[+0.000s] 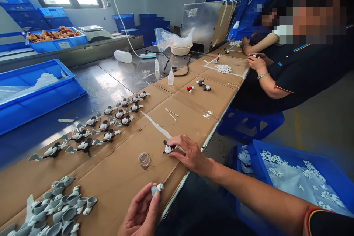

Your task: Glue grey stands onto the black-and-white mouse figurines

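My left hand [142, 212] is low at the table's front edge, its fingers pinched on a small grey and white shoe part [156, 189]. My right hand [188, 152] reaches forward over the brown cardboard [116, 177] and its fingers close on a black and white mouse figure [167, 148]. A small clear round cap [144, 159] sits on the cardboard between my two hands. A pile of grey shoe parts [55, 206] lies at the lower left. Several assembled mouse figures [105, 125] lie in rows across the cardboard.
Blue crates: one [35, 99] at left, one holding white pieces [298, 180] at lower right. Two small glue bottles [170, 77] and cotton swabs [171, 113] lie further along. Another person's hands [256, 61] work at the far right beside a blue stool [249, 123].
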A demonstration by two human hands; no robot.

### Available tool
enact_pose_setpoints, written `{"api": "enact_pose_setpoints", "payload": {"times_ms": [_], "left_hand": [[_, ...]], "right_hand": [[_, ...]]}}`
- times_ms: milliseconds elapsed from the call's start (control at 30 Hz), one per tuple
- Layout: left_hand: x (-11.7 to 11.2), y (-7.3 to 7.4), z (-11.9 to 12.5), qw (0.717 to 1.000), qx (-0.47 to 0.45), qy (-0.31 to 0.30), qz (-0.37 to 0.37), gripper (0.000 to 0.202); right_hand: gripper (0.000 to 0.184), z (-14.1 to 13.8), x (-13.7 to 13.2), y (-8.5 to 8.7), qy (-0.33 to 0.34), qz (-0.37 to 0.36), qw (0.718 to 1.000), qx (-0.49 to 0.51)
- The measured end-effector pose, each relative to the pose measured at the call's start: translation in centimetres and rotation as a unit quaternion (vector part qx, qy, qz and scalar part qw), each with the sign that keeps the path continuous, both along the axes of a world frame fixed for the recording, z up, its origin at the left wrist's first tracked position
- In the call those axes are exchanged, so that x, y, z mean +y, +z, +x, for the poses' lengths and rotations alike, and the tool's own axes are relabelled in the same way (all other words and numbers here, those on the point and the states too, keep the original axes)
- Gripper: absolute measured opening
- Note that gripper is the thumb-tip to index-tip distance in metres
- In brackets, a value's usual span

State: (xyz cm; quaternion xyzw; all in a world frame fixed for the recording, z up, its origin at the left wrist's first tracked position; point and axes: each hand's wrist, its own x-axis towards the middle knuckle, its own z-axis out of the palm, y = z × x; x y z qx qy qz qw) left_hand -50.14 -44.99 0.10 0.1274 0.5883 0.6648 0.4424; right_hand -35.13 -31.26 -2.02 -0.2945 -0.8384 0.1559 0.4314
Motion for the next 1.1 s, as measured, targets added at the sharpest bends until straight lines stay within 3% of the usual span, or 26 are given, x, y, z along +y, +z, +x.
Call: {"api": "enact_pose_setpoints", "payload": {"times_ms": [200, 367, 533, 700, 1100], "left_hand": [[0.5, 0.0, 0.7, 0.999, -0.016, 0.034, 0.019, 0.044], [0.0, 0.3, 0.9, 0.994, 0.022, 0.093, 0.060, 0.036], [-0.8, 0.9, 1.3, 0.986, 0.068, 0.138, 0.071, 0.029], [-1.1, 1.5, 1.8, 0.973, 0.121, 0.179, 0.085, 0.027], [-1.8, 2.8, 2.5, 0.958, 0.192, 0.193, 0.087, 0.023]], "right_hand": [[0.017, -0.4, -1.2, 0.6, 0.045, 0.008, 0.997, 0.063], [0.029, -0.5, -4.2, 3.4, 0.111, 0.004, 0.986, 0.121], [0.030, -0.6, -5.9, 5.5, 0.158, 0.017, 0.981, 0.113], [0.028, -0.8, -6.2, 6.1, 0.162, 0.019, 0.981, 0.102], [0.029, -0.9, -6.5, 6.6, 0.174, 0.035, 0.980, 0.085]]}}
